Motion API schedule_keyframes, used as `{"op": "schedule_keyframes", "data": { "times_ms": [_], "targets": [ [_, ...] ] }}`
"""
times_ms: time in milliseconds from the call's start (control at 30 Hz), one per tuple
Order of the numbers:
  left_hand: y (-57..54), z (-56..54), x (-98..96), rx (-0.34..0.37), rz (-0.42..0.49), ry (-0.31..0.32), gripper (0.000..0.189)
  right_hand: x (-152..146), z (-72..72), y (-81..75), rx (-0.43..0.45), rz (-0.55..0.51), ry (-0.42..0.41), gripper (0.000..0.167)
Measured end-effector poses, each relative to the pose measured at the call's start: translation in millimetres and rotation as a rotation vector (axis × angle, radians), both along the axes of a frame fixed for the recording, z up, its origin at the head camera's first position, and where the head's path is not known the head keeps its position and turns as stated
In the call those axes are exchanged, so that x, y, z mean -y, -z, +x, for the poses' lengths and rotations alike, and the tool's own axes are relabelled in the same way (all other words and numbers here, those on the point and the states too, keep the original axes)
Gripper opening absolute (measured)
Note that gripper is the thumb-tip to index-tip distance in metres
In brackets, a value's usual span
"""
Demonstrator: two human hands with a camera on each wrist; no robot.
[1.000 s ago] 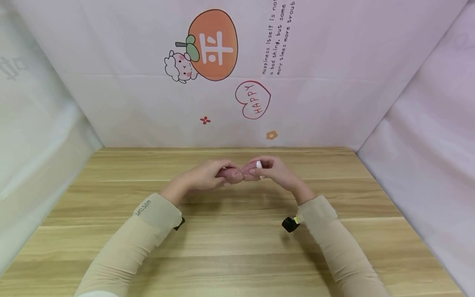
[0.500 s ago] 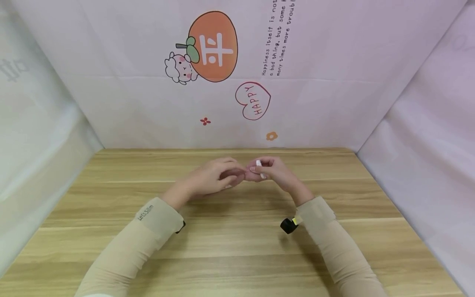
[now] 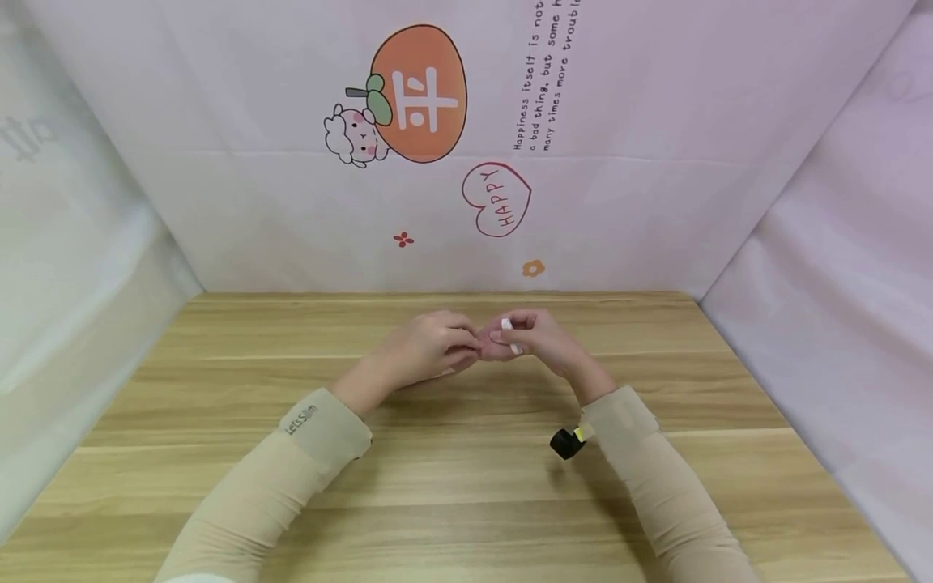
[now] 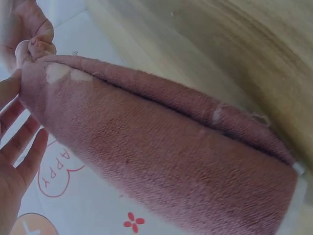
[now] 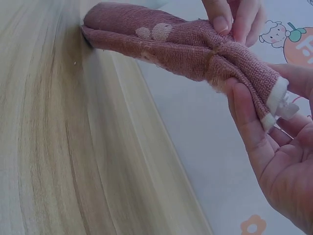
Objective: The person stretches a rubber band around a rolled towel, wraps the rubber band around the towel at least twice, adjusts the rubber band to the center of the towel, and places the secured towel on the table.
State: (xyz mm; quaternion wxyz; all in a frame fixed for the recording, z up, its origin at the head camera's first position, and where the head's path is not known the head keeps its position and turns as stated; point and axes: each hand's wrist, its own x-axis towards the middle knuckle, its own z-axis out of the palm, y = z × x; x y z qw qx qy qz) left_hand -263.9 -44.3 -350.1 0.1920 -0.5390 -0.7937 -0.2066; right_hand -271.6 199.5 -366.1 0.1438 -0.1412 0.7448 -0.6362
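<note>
A dusky-pink towel [image 4: 161, 132], folded lengthwise into a long roll, stretches between the two hands over the wooden table. Pale patches mark its side, and a white edge [image 5: 277, 95] trims the end by the right hand. Near that end the cloth narrows at a gathered, brownish band-like spot [image 5: 213, 61]. My right hand [image 3: 535, 336] grips the white-edged end, thumb along the cloth. My left hand [image 3: 437, 344] pinches the towel at the narrowed part with thumb and fingertips. In the left wrist view its other fingers [image 4: 29, 152] are spread beside the roll.
The wood-grain table [image 3: 466, 486] ends at a white printed cloth backdrop [image 3: 627, 202]. White cloth also hangs along the left [image 3: 73, 243] and right [image 3: 838, 283] sides. A black wrist camera [image 3: 565, 443] sits at the right cuff.
My left hand has moved slightly right along the towel, going from a grip around the roll to fingertips at the narrowed part. My right hand keeps its hold almost in place.
</note>
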Motion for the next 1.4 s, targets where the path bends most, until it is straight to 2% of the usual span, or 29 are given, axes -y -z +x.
{"op": "schedule_keyframes", "data": {
  "times_ms": [200,367,500,633,767,933,1267,1400],
  "targets": [
    [-3.5,2.7,-2.3,-0.001,-0.094,-0.017,0.003,-1.1,-1.9,4.8,-0.032,0.024,-0.042,0.026],
    [-4.3,6.5,-3.2,0.017,-0.179,-0.071,0.014,0.4,-1.5,6.5,-0.053,0.006,-0.086,0.025],
    [-3.4,7.6,-5.1,0.051,-0.223,-0.093,0.019,2.2,-0.6,6.3,-0.043,0.001,-0.084,0.023],
    [-3.5,6.2,-6.0,0.063,-0.21,-0.088,0.015,2.8,-0.9,5.8,-0.037,0.006,-0.08,0.023],
    [-6.1,4.6,-5.1,0.01,-0.176,-0.076,0.02,2.6,-2.0,4.4,-0.035,0.022,-0.073,0.026],
    [-8.6,4.0,-3.0,-0.064,-0.154,-0.075,0.013,2.5,-2.4,1.1,-0.023,0.026,-0.059,0.027],
    [-8.6,1.4,-0.6,-0.138,-0.133,-0.034,0.013,5.3,-3.2,0.7,-0.037,0.012,-0.079,0.023],
    [-9.3,1.6,-1.3,-0.129,-0.148,-0.041,0.015,6.9,-3.1,0.1,-0.045,0.017,-0.074,0.023]
  ]
}}
